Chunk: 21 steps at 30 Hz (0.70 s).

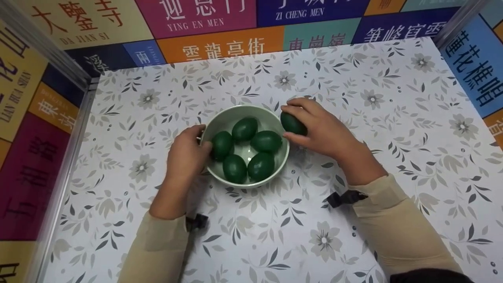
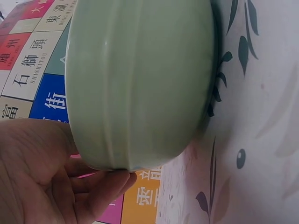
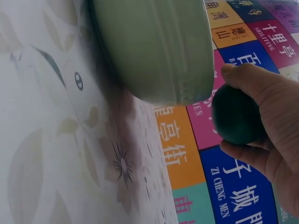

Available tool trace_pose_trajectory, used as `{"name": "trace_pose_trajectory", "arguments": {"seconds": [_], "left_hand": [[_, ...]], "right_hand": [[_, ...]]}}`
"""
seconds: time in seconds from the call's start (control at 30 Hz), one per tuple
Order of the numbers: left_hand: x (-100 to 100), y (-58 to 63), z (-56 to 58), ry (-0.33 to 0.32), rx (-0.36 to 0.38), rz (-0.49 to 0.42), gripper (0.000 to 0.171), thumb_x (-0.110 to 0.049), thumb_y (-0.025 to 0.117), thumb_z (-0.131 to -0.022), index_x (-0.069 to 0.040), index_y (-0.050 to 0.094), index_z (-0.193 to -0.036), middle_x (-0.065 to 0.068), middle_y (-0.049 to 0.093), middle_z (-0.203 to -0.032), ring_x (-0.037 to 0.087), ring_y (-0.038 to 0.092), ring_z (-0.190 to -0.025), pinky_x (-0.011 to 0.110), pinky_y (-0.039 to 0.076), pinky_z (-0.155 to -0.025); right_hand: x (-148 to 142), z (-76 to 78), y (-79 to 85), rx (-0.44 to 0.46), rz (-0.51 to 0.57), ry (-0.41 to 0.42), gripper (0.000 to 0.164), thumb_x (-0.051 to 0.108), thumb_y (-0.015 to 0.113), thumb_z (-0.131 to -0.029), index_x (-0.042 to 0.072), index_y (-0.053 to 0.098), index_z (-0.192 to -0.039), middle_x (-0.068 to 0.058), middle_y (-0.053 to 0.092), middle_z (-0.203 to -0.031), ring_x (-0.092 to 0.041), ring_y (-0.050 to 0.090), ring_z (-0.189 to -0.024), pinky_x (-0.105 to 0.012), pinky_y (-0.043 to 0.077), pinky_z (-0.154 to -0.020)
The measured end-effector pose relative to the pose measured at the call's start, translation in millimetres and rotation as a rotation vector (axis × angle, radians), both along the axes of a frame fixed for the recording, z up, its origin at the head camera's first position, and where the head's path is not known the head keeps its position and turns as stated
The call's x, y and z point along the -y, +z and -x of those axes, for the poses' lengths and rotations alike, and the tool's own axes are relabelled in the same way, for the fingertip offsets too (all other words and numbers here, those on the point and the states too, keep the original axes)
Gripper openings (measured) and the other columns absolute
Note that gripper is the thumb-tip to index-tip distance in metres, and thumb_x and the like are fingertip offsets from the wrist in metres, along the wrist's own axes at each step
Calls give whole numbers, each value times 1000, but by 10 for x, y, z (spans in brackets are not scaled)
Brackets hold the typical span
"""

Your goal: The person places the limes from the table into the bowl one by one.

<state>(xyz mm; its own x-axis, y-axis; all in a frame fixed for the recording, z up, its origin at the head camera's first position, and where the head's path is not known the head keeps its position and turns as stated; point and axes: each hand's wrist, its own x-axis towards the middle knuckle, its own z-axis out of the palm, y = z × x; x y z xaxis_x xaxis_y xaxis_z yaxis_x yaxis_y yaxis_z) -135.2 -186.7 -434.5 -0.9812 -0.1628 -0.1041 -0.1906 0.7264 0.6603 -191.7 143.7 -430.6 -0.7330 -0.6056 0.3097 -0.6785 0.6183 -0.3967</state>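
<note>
A pale green bowl [image 1: 266,120] stands on the table, with several smooth, dark green, egg-shaped avocados [image 1: 245,129] inside it. My left hand [image 1: 186,155] grips the bowl's left rim, thumb over the edge and fingers outside. In the left wrist view, those fingers [image 2: 105,191] lie against the bowl's side wall [image 2: 140,84]. Just beyond the right rim, my right hand [image 1: 322,127] holds another dark green avocado [image 1: 292,123] between thumb and fingers. The right wrist view shows this avocado [image 3: 237,115] held off the table, beside the bowl [image 3: 159,51].
A white cloth with grey leaves and flowers covers the table [image 1: 322,239]. Colourful panels [image 1: 220,43] with printed characters stand along the back and both sides. Each sleeve cuff has a small black wrist mount [image 1: 346,197].
</note>
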Motion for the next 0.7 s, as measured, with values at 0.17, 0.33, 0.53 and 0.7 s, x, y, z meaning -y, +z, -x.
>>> {"name": "trace_pose_trajectory", "arguments": {"seconds": [0.17, 0.33, 0.53, 0.7], "left_hand": [[-6, 11, -16, -7, -6, 2, 47, -14, 60, -95, -8, 63, -141, 12, 70, -131, 28, 67, -115, 46, 56, -97], [-19, 41, -26, 0, 0, 6, 47, -14, 60, -95, -7, 62, -142, 12, 68, -134, 28, 66, -117, 46, 56, -98], [-33, 72, -46, 0, 4, 31, 45, -12, 59, -96, -4, 62, -141, 14, 67, -135, 29, 66, -118, 45, 56, -99], [-47, 99, -60, 5, 21, 39, 45, -11, 59, -96, -4, 62, -141, 14, 66, -136, 28, 65, -118, 45, 56, -99]], "right_hand": [[88, -58, 10, -9, 12, 30, 61, 33, 76, -95, 11, 56, -148, -18, 52, -149, -35, 50, -139, -53, 48, -109], [195, -95, 18, -17, 24, 54, 61, 35, 75, -95, 13, 56, -148, -18, 52, -149, -35, 50, -139, -53, 48, -110], [354, -148, 12, -16, 20, 94, 61, 38, 74, -96, 12, 57, -148, -17, 52, -149, -35, 51, -138, -51, 49, -109], [505, -182, -9, -40, 15, 144, 59, 38, 73, -97, 11, 57, -147, -17, 53, -149, -34, 51, -139, -49, 49, -110]]}}
